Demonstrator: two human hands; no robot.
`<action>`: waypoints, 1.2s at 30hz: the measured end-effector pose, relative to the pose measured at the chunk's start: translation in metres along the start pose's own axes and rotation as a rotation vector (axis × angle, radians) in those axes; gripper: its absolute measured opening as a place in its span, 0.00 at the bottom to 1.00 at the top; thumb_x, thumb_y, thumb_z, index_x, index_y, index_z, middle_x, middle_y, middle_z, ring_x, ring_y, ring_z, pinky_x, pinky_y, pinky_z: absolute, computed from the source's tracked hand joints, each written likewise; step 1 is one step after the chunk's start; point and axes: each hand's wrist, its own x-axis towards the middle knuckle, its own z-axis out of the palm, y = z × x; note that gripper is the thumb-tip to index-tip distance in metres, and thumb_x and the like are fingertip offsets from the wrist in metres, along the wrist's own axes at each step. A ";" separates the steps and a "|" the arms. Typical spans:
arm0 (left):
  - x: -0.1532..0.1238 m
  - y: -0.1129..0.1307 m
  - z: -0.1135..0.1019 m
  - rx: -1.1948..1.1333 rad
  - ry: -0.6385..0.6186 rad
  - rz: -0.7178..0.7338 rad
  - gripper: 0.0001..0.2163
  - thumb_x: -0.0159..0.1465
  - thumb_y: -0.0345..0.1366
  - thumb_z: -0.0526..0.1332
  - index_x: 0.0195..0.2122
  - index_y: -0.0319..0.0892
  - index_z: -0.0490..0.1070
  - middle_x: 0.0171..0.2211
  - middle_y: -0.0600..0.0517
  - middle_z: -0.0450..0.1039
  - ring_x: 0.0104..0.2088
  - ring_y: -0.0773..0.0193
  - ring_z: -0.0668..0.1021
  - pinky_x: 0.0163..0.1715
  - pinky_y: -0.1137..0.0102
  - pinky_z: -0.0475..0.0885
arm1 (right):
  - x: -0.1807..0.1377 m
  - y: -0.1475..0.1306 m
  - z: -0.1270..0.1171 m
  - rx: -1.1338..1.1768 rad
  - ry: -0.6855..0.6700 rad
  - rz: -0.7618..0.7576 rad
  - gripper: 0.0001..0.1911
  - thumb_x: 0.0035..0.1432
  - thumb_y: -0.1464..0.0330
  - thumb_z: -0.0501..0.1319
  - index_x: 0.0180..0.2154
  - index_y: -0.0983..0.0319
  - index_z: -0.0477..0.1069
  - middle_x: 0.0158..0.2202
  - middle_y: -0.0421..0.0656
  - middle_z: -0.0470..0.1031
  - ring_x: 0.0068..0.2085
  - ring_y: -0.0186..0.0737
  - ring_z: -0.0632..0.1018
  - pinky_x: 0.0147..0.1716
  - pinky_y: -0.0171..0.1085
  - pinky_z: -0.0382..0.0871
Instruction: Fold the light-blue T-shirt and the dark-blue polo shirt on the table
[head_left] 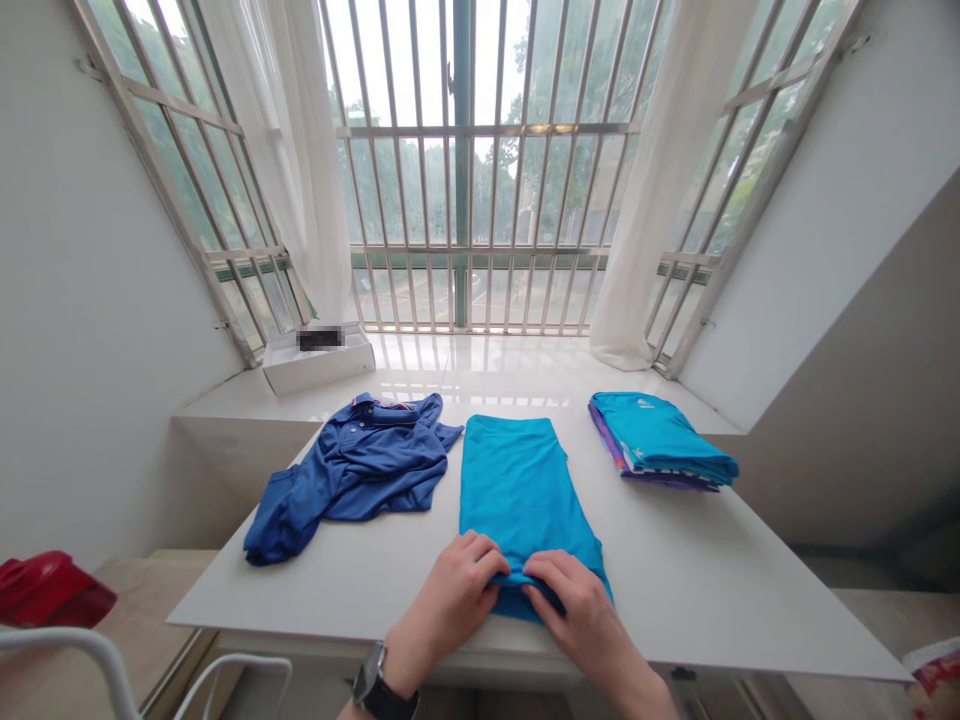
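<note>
A turquoise garment (517, 480), folded into a long panel, lies flat in the middle of the white table (697, 590). Near its front end, my left hand (466, 578) pinches the cloth between thumb and fingers. My right hand (574, 600) grips the same fold just beside it, thumb underneath and fingers on top. Between the two hands the fabric is bunched into a small ridge. To the left is a crumpled dark blue polo shirt (382, 460), its buttoned collar toward the window. At the right sits a stack of folded clothes (660, 435), turquoise on top with purple below.
A white open box (319, 365) rests on the windowsill (480, 365) at the back left. Behind stand the barred window and white curtains (630, 250). A red item (56, 590) and a white metal frame (67, 640) are at the lower left.
</note>
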 end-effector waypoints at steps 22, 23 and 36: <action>-0.020 0.021 -0.006 0.125 -0.167 0.091 0.32 0.68 0.47 0.58 0.70 0.47 0.50 0.71 0.46 0.50 0.69 0.50 0.56 0.67 0.52 0.55 | -0.040 0.019 -0.016 -0.333 -0.056 -0.163 0.38 0.60 0.57 0.64 0.68 0.56 0.56 0.65 0.49 0.65 0.60 0.56 0.72 0.53 0.49 0.75; -0.022 0.020 -0.006 0.120 -0.176 0.096 0.32 0.68 0.48 0.59 0.70 0.47 0.50 0.71 0.46 0.50 0.69 0.51 0.56 0.67 0.53 0.55 | -0.043 0.021 -0.015 -0.330 -0.076 -0.168 0.40 0.59 0.56 0.64 0.68 0.56 0.55 0.65 0.49 0.64 0.60 0.56 0.73 0.53 0.48 0.74; -0.048 0.021 0.022 0.263 -0.041 0.187 0.22 0.69 0.27 0.54 0.63 0.45 0.62 0.64 0.48 0.65 0.63 0.53 0.69 0.59 0.57 0.68 | -0.069 0.002 -0.025 -0.231 -0.058 -0.083 0.29 0.59 0.74 0.59 0.62 0.58 0.65 0.61 0.49 0.71 0.60 0.49 0.73 0.55 0.47 0.72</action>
